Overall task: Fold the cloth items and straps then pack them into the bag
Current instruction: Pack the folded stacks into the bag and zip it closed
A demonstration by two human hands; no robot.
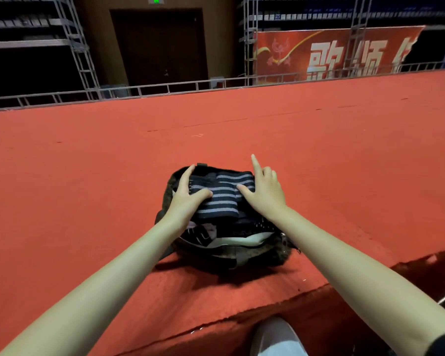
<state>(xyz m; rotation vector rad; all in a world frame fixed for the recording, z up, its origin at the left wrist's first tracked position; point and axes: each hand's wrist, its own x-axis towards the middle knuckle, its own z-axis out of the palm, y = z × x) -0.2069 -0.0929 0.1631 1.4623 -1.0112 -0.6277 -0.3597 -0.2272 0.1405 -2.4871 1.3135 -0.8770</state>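
Nearest, a pale shoe (275,337) shows at six o'clock, below the edge of the red-carpeted stage (88,176). On the carpet near that edge sits the dark bag (242,255), mouth open, white and black cloth items (208,233) bunched inside its near side. On top lies the folded strap (221,194), black with grey stripes. The left hand (184,196) rests on its nine o'clock end, thumb laid across the stripes, fingers spread apart. The right hand (263,191) presses its three o'clock end, forefinger pointing up, thumb on the strap. Beyond, at one o'clock, hangs a red banner (326,52); a dark door (159,44) stands at twelve.
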